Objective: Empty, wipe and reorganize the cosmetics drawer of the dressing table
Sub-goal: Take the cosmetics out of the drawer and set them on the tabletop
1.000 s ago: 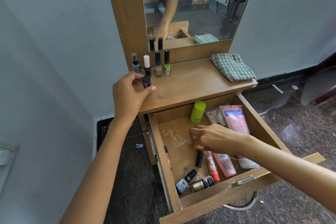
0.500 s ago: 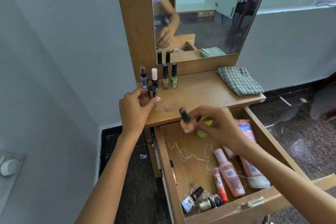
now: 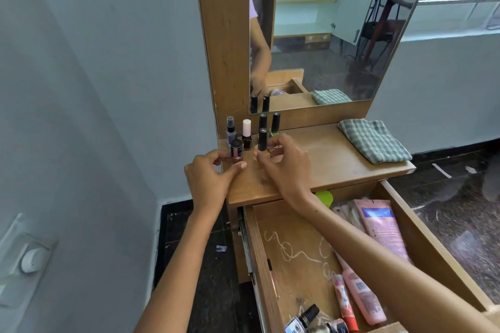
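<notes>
Pinching a black-capped bottle (image 3: 262, 140) in my right hand (image 3: 284, 167), I hold it upright at the tabletop (image 3: 324, 162) beside the row of bottles by the mirror (image 3: 324, 35). My left hand (image 3: 209, 181) curls round a small dark-capped jar (image 3: 237, 149). Below, the drawer (image 3: 422, 246) stands open, with tubes (image 3: 381, 227) in it.

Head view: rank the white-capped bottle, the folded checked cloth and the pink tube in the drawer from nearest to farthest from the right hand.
From the right hand:
1. White-capped bottle, just to its left on the tabletop.
2. Folded checked cloth, at the right end of the tabletop.
3. Pink tube, down in the open drawer, right side.
</notes>
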Action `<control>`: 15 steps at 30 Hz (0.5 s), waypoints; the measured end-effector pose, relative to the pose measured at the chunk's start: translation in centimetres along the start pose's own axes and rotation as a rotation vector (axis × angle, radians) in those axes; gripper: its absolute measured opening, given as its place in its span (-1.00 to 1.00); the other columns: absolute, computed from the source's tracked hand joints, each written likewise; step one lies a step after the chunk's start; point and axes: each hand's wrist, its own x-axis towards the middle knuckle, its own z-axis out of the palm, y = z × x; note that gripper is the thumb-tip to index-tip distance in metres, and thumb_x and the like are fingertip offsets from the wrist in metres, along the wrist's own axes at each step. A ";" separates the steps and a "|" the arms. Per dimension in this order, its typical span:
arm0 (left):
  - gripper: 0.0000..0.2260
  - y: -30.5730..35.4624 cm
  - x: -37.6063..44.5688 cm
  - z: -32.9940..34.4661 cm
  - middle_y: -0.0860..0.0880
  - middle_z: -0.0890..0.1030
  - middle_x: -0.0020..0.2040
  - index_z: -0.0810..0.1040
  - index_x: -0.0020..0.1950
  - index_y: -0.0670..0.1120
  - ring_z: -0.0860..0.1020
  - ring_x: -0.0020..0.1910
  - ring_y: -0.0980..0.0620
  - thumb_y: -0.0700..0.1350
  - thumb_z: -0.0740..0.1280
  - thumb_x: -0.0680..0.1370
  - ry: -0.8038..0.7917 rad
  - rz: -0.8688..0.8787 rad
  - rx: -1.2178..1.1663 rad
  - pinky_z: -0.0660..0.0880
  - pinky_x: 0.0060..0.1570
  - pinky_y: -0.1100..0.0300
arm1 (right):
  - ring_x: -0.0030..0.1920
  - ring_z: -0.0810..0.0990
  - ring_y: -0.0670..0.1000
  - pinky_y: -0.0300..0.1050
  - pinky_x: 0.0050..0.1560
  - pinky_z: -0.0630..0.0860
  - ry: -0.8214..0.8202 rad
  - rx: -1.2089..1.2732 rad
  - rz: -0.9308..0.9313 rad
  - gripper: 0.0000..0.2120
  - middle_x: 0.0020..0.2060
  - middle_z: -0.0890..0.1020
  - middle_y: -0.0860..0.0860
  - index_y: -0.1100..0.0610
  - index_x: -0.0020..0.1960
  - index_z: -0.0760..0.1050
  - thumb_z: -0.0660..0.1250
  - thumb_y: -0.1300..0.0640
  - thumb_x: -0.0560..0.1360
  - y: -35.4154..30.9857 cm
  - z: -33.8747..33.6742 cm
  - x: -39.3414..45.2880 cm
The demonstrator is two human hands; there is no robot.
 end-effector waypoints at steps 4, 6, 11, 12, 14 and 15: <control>-0.74 -0.1 -0.1 0.0 0.06 0.65 -0.12 0.66 -0.10 0.00 0.53 -0.09 0.06 0.12 0.48 0.32 -0.005 0.005 -0.008 0.45 0.05 -0.16 | -0.22 0.52 -0.13 -0.37 -0.27 0.36 -0.006 -0.047 -0.004 -0.79 -0.21 0.57 -0.11 0.02 -0.12 0.47 0.46 -0.02 0.39 -0.2 0.0 0.3; -0.73 -0.2 -0.1 0.0 0.07 0.65 -0.14 0.66 -0.10 0.00 0.54 -0.08 0.05 0.13 0.48 0.31 -0.009 0.010 -0.008 0.45 0.04 -0.16 | -0.25 0.50 -0.13 -0.41 -0.30 0.30 -0.008 -0.047 -0.003 -0.78 -0.24 0.57 -0.11 0.03 -0.15 0.47 0.47 -0.03 0.38 -0.3 0.1 0.5; -0.76 -0.1 0.2 -0.2 0.18 0.55 -0.20 0.66 -0.10 0.00 0.49 -0.12 0.11 0.08 0.50 0.32 -0.020 0.021 0.000 0.45 0.06 -0.16 | -0.25 0.50 -0.11 -0.29 -0.29 0.37 -0.016 -0.012 0.001 -0.77 -0.26 0.56 -0.08 0.04 -0.16 0.46 0.46 -0.05 0.39 -0.4 0.9 0.6; -0.77 0.0 0.2 -0.2 0.19 0.53 -0.20 0.66 -0.10 -0.01 0.48 -0.12 0.12 0.05 0.50 0.32 -0.021 0.022 -0.004 0.44 0.07 -0.16 | -0.25 0.50 -0.11 -0.28 -0.29 0.37 -0.015 -0.010 0.000 -0.76 -0.25 0.56 -0.08 0.05 -0.15 0.46 0.46 -0.06 0.39 -0.4 1.1 0.5; -0.77 0.2 0.1 -0.4 0.18 0.55 -0.17 0.66 -0.07 -0.01 0.47 -0.11 0.13 0.03 0.51 0.33 -0.032 0.010 -0.016 0.43 0.09 -0.16 | -0.23 0.49 -0.13 -0.32 -0.28 0.37 -0.013 0.000 -0.005 -0.73 -0.21 0.56 -0.09 0.05 -0.12 0.47 0.46 -0.10 0.38 -0.3 1.1 0.4; -0.75 0.2 -0.1 -0.5 0.16 0.57 -0.13 0.66 -0.04 0.00 0.48 -0.09 0.12 0.03 0.51 0.33 -0.038 -0.001 -0.022 0.42 0.10 -0.17 | -0.21 0.50 -0.13 -0.32 -0.26 0.41 -0.014 0.015 -0.008 -0.69 -0.18 0.56 -0.09 0.05 -0.08 0.48 0.46 -0.13 0.38 -0.2 0.9 0.3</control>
